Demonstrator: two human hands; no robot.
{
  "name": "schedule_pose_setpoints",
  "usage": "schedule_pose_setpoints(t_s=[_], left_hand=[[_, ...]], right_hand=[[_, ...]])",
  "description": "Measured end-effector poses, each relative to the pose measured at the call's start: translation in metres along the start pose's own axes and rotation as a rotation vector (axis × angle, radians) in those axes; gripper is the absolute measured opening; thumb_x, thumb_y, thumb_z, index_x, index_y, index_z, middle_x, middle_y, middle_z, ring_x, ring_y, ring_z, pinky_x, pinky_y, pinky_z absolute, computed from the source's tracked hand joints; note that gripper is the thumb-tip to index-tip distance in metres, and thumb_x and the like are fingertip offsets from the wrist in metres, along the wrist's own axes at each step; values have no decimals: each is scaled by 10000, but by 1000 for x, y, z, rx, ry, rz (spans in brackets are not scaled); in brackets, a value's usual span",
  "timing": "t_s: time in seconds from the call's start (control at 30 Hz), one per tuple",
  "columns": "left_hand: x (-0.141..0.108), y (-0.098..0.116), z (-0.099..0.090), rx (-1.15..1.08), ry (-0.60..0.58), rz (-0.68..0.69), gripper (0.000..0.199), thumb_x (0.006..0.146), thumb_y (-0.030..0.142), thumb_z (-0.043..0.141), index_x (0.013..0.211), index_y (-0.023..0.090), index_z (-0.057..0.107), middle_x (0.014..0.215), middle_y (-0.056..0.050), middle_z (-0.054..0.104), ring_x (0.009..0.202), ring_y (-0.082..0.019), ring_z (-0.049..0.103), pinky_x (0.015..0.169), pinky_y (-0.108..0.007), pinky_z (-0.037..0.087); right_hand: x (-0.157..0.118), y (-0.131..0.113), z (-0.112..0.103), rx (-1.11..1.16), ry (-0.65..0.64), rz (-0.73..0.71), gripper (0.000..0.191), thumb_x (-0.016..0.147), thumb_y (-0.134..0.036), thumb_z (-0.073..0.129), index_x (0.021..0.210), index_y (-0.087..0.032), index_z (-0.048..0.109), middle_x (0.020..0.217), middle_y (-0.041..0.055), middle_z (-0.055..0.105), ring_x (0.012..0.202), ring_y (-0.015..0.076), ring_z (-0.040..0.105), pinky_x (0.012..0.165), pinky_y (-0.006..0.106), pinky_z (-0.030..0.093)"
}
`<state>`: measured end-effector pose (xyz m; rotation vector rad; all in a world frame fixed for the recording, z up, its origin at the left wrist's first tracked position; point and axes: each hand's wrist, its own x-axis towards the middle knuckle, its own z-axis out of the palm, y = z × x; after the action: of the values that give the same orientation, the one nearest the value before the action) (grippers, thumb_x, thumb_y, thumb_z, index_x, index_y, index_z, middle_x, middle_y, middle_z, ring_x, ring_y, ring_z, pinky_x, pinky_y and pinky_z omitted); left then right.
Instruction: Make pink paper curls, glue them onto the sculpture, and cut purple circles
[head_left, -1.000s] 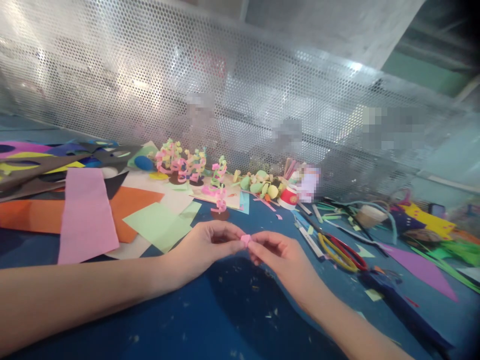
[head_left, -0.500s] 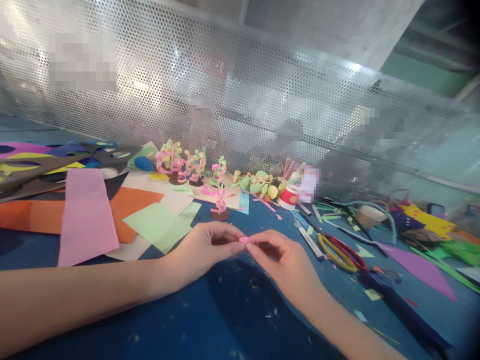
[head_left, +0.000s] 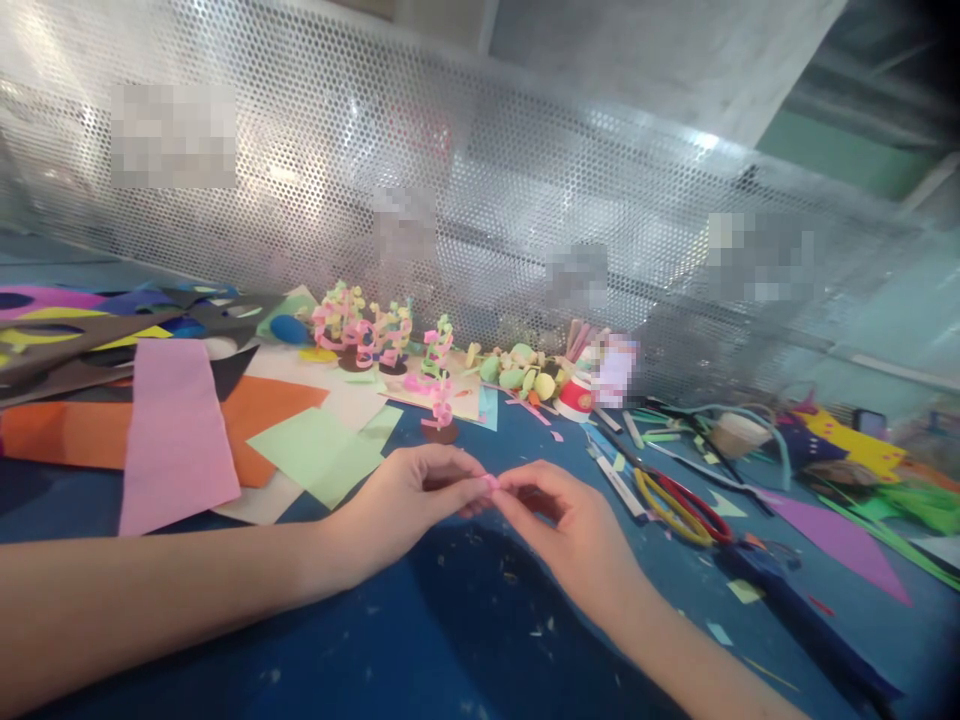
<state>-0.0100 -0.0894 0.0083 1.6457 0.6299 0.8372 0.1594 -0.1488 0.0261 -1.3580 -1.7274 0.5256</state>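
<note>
At the left of the frame, pink paper (head_left: 176, 440) lay across orange paper (head_left: 266, 408). Near the centre, the left hand (head_left: 409, 500) pinched 1 tiny pink piece (head_left: 490, 484), the right hand (head_left: 562, 510) gripping its other side; scissors (head_left: 671, 530) lay at centre right.

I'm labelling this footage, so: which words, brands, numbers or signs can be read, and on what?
None can be read.
Red-and-white container: a small mark, too blurred to read.
Pale upright panel: pixelated, so any writing is hidden.
Reddish patch behind the mesh: too blurred to tell whether it is lettering.
</note>
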Motion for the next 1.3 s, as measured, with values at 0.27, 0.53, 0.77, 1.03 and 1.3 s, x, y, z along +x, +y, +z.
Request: schedule_pose_setpoints(t_s=[0.27, 0.53, 0.77, 1.03, 1.3], left_hand=[[1, -4, 1, -82, -17, -4, 211, 791, 367, 589, 830, 163, 624, 750, -16, 652, 698, -124, 577, 706, -253, 469], [0, 1, -1, -64, -39, -7, 247, 824, 385, 541, 831, 161, 647, 757, -15, 634, 705, -125, 560, 696, -247, 455], [2, 2, -1, -111, 53, -59, 216, 754, 370, 640, 875, 192, 644, 825, 9, 638, 773, -110, 556, 756, -223, 426], [3, -1, 0, -120, 53, -34, 208, 730, 356, 668, 862, 198, 638, 835, 10, 636, 794, -122, 571, 771, -247, 436], [0, -3, -1, -51, 31, 11, 186, 749, 345, 648, 848, 189, 634, 877, -5, 652, 842, -143, 591, 806, -271, 453]], right_hand=[[-2, -1, -1, -13, 11, -19, 61, 807, -275, 578, 800, -221, 604, 803, 8, 617, 716, 146, 602, 678, 268, 499], [-1, 0, -3, -50, -12, -53, 79, 822, -266, 568, 815, -219, 631, 812, 11, 620, 730, 141, 599, 679, 261, 496], [-1, 3, -3, -121, 69, -116, 99, 816, -204, 571, 896, -226, 625, 881, 5, 614, 769, 121, 609, 734, 248, 512], [-1, 5, 0, -80, 86, -75, 54, 816, -229, 572, 857, -224, 607, 842, -5, 610, 754, 118, 609, 718, 249, 520], [-2, 3, 0, -75, 68, -93, 73, 817, -233, 573, 867, -208, 619, 858, 8, 611, 767, 121, 601, 722, 241, 511]])
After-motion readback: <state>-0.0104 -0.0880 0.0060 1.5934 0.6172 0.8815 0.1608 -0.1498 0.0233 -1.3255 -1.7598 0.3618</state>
